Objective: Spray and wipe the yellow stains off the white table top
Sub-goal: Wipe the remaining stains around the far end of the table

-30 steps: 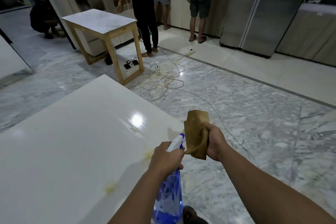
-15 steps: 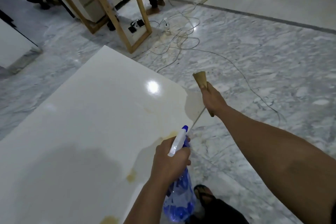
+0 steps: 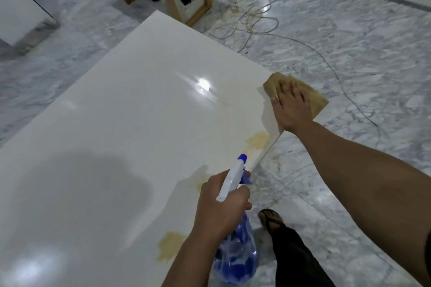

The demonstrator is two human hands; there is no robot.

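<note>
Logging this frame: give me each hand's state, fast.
Left hand: closed around the spray bottle, held near the table edge.
Right hand: open, flat, pressing the tan cloth on the white table top.

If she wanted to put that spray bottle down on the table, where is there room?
The whole left stretch of the white table top is bare. The right edge is busier: cloth under the right hand, yellow stains.

Right hand (image 3: 292, 107) lies flat, fingers (image 3: 288, 87) spread on a tan cloth (image 3: 314, 100) pressed to the white desk (image 3: 116, 123) corner. Left hand (image 3: 221, 207) grips a blue spray bottle (image 3: 235, 254) by its neck. Yellow stains (image 3: 257, 140) lie between both sets of fingers; another (image 3: 170, 248) sits behind the left fingers.
</note>
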